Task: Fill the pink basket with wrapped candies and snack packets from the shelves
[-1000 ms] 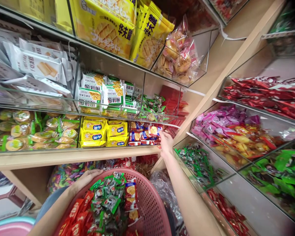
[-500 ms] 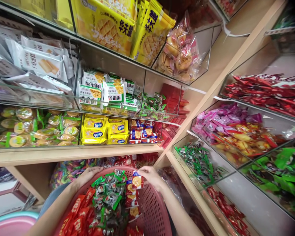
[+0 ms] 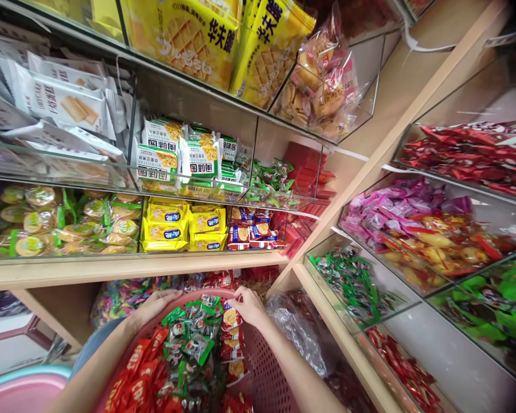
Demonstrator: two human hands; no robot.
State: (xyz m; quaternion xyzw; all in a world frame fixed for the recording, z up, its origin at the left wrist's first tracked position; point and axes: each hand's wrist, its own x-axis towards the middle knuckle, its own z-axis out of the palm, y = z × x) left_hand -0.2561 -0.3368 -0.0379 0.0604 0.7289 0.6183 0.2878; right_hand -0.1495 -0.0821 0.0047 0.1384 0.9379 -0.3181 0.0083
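Note:
A pink perforated basket (image 3: 270, 376) sits low in front of me, filled with red packets, green-and-clear sweets and a row of red-and-blue biscuit packets (image 3: 232, 338). My left hand (image 3: 155, 307) grips the basket's far rim, fingers curled over it. My right hand (image 3: 247, 304) is over the far edge of the basket, fingers pinched on the top biscuit packet of that row. Matching red-and-blue biscuit packets (image 3: 251, 230) lie in the glass bin on the shelf above.
Glass-fronted bins on wooden shelves (image 3: 124, 267) hold yellow packets (image 3: 183, 226), green-and-white packets (image 3: 178, 158) and round cakes. On the right, angled bins hold green sweets (image 3: 352, 281), pink and red sweets. A pink-and-blue tub (image 3: 21, 390) is at lower left.
My right hand took a red-and-blue biscuit packet from the shelf bin, brought it down to the basket, and now sets it onto the row there. The left hand has stayed on the rim.

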